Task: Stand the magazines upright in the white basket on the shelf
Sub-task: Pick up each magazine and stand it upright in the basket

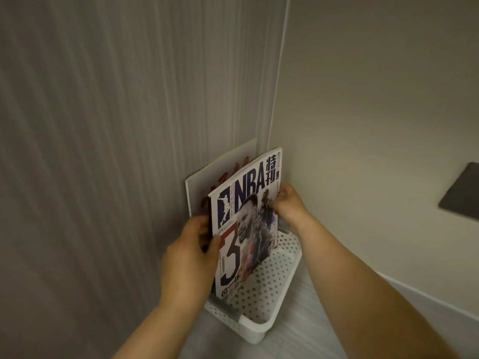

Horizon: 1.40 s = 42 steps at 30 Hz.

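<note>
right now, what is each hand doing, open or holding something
Left hand: holding, grips the left edge of the NBA magazine.
Right hand: holding, pinches the same magazine's right edge.

Glossy paper magazine; perforated white plastic basket.

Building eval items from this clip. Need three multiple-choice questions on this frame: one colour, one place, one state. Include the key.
1. What colour is the perforated basket?
A) black B) white C) blue
2. Where is the red-lettered magazine?
A) behind the NBA magazine, against the wood-grain panel
B) in front of the NBA magazine
C) lying flat in the basket
3. Who holds the NBA magazine?
A) left hand only B) nobody C) both hands

Key: 1 B, its rim and walls are white. 2 A, its top sticks out behind the NBA cover. 3 C, the left hand grips the left edge and the right hand pinches the right edge.
</note>
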Each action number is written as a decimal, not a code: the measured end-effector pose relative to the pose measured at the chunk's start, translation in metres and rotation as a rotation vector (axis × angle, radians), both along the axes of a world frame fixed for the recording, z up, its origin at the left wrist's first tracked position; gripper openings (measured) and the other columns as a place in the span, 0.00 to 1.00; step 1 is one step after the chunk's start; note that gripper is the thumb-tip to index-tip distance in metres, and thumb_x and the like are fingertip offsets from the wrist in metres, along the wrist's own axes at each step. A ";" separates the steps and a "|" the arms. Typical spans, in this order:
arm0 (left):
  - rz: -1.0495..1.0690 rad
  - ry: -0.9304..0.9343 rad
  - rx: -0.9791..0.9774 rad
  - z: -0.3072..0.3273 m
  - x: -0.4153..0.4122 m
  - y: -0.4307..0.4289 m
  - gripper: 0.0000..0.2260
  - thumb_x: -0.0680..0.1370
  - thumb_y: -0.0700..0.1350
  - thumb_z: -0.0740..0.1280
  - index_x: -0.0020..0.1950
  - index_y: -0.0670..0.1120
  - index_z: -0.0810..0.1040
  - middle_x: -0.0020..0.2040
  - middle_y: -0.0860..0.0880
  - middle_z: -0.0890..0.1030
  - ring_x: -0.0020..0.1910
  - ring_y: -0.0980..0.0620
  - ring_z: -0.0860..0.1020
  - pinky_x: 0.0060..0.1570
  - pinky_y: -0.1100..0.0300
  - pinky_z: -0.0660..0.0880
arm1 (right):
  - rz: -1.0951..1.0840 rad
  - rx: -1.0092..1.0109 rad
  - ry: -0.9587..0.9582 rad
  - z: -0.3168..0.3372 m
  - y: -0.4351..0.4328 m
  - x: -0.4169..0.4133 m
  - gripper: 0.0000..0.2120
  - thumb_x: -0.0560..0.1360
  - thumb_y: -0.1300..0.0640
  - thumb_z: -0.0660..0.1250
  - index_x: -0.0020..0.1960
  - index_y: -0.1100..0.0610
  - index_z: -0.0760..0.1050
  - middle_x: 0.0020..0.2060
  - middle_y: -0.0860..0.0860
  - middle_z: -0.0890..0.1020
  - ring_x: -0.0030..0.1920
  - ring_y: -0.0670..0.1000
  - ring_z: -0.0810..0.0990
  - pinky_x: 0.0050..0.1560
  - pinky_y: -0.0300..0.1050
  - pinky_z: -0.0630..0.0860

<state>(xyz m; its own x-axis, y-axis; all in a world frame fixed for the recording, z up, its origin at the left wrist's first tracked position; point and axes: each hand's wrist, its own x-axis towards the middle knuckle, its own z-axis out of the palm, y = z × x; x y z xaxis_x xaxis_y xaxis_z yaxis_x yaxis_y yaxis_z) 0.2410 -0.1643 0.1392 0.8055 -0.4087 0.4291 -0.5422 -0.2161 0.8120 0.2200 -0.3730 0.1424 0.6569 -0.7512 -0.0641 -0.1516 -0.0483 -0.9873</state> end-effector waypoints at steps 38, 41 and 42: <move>0.159 0.264 0.229 -0.041 0.008 -0.001 0.09 0.74 0.44 0.66 0.49 0.38 0.74 0.49 0.39 0.82 0.47 0.40 0.81 0.46 0.45 0.79 | 0.236 0.059 -0.025 -0.028 0.052 0.018 0.30 0.75 0.61 0.61 0.72 0.48 0.54 0.68 0.54 0.68 0.65 0.54 0.69 0.65 0.59 0.69; 0.173 0.270 0.208 -0.040 0.006 0.001 0.10 0.74 0.44 0.65 0.50 0.39 0.75 0.48 0.39 0.83 0.47 0.40 0.80 0.47 0.48 0.78 | 0.242 0.012 -0.017 -0.025 0.053 0.016 0.31 0.74 0.58 0.64 0.72 0.49 0.54 0.69 0.53 0.66 0.67 0.55 0.68 0.66 0.60 0.68; 0.178 0.270 0.202 -0.040 0.005 0.003 0.10 0.74 0.45 0.65 0.50 0.39 0.75 0.48 0.40 0.83 0.46 0.41 0.81 0.47 0.50 0.78 | 0.242 0.003 -0.014 -0.024 0.054 0.015 0.32 0.74 0.58 0.64 0.72 0.49 0.54 0.70 0.54 0.66 0.68 0.56 0.67 0.67 0.60 0.68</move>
